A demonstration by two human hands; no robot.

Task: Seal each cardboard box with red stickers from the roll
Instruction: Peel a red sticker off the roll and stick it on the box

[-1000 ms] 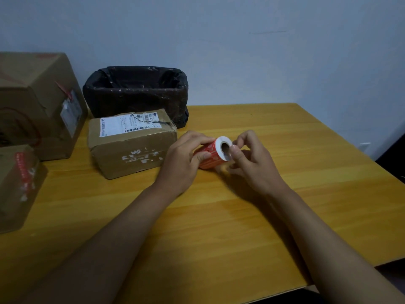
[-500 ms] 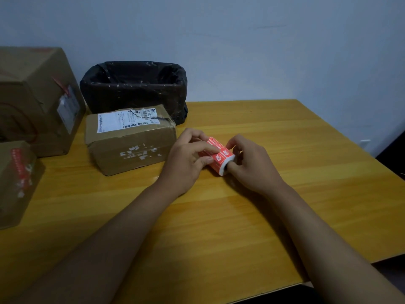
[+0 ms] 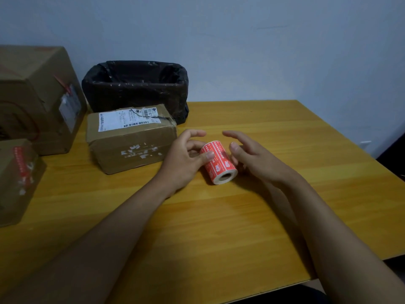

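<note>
The roll of red stickers [image 3: 219,163] lies on its side on the wooden table [image 3: 252,220], with its white core facing me. My left hand [image 3: 180,164] holds the roll's left side, thumb tip on the red surface, a curled finger at its far end and the index finger lifted. My right hand [image 3: 256,159] hovers open just right of the roll with fingers spread. A cardboard box with a white shipping label [image 3: 131,148] stands just left of my hands. A small box with a red sticker [image 3: 17,178] sits at the left edge, a large box [image 3: 37,95] behind it.
A bin lined with a black bag [image 3: 135,84] stands against the wall behind the labelled box. The table's right and front edges are in view, with bare wood in front of my hands.
The roll went from held up between both hands to lying on the table, core turned toward me. My right hand let go and opened; my left hand's fingers loosened.
</note>
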